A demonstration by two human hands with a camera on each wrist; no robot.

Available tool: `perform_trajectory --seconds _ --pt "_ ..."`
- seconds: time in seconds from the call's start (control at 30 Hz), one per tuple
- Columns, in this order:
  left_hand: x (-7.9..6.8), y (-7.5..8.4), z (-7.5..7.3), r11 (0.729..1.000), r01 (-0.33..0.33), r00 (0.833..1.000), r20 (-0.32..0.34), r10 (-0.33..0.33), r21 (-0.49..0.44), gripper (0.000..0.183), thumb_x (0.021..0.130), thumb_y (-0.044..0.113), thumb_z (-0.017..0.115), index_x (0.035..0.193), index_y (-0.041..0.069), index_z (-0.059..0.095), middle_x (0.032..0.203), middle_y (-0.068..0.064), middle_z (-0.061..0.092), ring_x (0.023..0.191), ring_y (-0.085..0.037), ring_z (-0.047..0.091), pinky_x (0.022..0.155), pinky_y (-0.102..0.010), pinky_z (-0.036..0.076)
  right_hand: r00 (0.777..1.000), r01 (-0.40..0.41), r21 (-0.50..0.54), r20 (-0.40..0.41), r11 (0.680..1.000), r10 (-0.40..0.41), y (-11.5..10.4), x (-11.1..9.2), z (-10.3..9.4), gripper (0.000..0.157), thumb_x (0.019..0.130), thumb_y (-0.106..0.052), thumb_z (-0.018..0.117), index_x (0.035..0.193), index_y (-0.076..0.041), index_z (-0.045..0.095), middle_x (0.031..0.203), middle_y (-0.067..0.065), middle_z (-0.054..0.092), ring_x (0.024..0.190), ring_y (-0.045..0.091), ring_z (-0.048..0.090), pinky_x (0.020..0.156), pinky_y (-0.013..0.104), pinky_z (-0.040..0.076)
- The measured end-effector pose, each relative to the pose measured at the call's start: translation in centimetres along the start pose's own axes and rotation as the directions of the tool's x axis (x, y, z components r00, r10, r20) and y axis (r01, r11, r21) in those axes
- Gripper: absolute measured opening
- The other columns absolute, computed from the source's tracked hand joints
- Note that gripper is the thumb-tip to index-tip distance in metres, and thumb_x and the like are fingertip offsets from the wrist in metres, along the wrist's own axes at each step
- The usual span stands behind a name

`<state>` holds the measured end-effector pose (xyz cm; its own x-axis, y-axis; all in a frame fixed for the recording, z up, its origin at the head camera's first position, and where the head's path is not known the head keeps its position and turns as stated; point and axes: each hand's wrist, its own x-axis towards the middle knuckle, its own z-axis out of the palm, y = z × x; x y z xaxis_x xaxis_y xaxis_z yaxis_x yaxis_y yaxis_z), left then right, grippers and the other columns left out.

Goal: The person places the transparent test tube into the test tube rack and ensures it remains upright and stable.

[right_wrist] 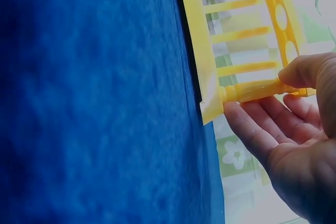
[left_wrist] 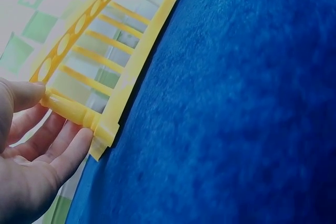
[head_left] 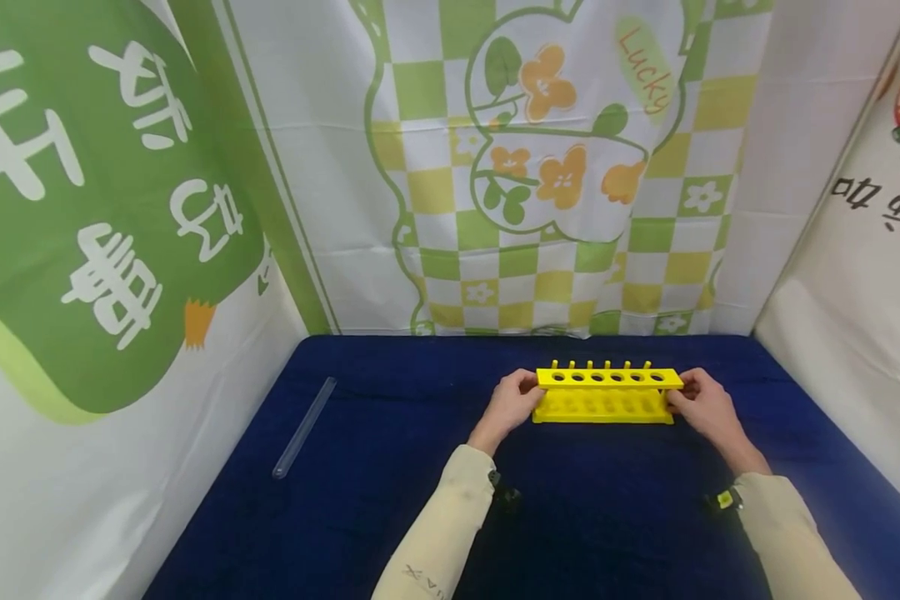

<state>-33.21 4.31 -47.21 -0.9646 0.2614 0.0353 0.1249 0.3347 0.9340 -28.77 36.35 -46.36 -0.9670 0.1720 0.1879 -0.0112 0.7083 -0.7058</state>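
A yellow test tube rack (head_left: 607,385) stands upright toward the back right of the table, a row of round holes in its top plate and a row of pegs behind. My left hand (head_left: 516,398) holds its left end; in the left wrist view, thumb and fingers of the left hand (left_wrist: 31,166) are around the end post. At the other end, my right hand (head_left: 708,406) grips the right post, the thumb of that hand (right_wrist: 299,145) near the top plate in the right wrist view. Whether the rack's base (right_wrist: 202,61) fully touches the cloth, I cannot tell.
A clear test tube (head_left: 304,429) lies slantwise on the left of the dark blue tablecloth (head_left: 390,467). Printed fabric hangs behind the table (head_left: 495,250) and along the left (head_left: 217,400) and right (head_left: 855,333) sides.
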Motion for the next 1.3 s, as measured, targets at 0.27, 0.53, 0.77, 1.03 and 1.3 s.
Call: perform_trajectory --seconds 0.27,0.53,0.77,1.03,1.3 --pt "-0.1 -0.2 -0.6 1.0 0.011 1.0 -0.005 -0.011 0.0 0.024 0.097 0.025 0.062 0.118 0.015 0.063 0.114 -0.002 0.066 0.095 -0.014 0.061 0.086 -0.033 0.056 1.0 -0.015 0.01 0.005 1.0 0.015 -0.6 -0.1 0.5 0.034 0.094 -0.015 0.058 0.117 0.007 0.048 0.109 0.032 0.06 0.09 0.035 0.067 0.068 0.036 0.06" --pt "-0.4 -0.2 -1.2 1.0 0.017 1.0 -0.008 -0.017 0.004 0.024 0.097 0.026 0.061 0.119 0.016 0.063 0.115 -0.002 0.066 0.097 -0.014 0.061 0.088 -0.034 0.056 1.0 -0.011 0.034 0.01 0.999 0.011 -1.0 -0.2 0.8 0.032 0.094 -0.016 0.057 0.116 0.005 0.048 0.109 0.03 0.06 0.091 0.035 0.067 0.069 0.036 0.061" --pt "-0.7 -0.6 -1.7 1.0 0.012 1.0 -0.012 -0.012 0.02 0.025 0.097 0.026 0.061 0.12 0.016 0.063 0.116 -0.002 0.065 0.096 -0.014 0.061 0.088 -0.033 0.056 1.0 -0.001 0.043 0.017 0.999 0.001 -1.4 -0.4 1.3 0.031 0.094 -0.014 0.057 0.116 0.006 0.048 0.107 0.03 0.06 0.089 0.032 0.066 0.067 0.033 0.06" --pt "-0.6 -0.5 -2.9 0.999 0.031 0.999 -0.024 -0.03 0.045 0.023 0.097 0.027 0.061 0.118 0.017 0.063 0.115 -0.001 0.065 0.096 -0.014 0.061 0.087 -0.032 0.056 0.999 0.015 0.058 0.037 0.998 -0.017 -2.0 -0.3 1.9 0.03 0.094 -0.016 0.057 0.115 0.004 0.049 0.108 0.028 0.06 0.089 0.031 0.066 0.069 0.034 0.061" --pt "-0.7 -1.1 -3.9 0.998 0.047 0.998 -0.041 -0.045 0.05 0.025 0.097 0.028 0.061 0.119 0.017 0.063 0.115 -0.001 0.066 0.095 -0.013 0.061 0.085 -0.03 0.056 0.998 0.028 0.048 0.06 0.998 -0.031 -2.8 0.2 2.7 0.028 0.094 -0.013 0.057 0.114 0.004 0.049 0.106 0.027 0.061 0.087 0.029 0.066 0.068 0.034 0.061"
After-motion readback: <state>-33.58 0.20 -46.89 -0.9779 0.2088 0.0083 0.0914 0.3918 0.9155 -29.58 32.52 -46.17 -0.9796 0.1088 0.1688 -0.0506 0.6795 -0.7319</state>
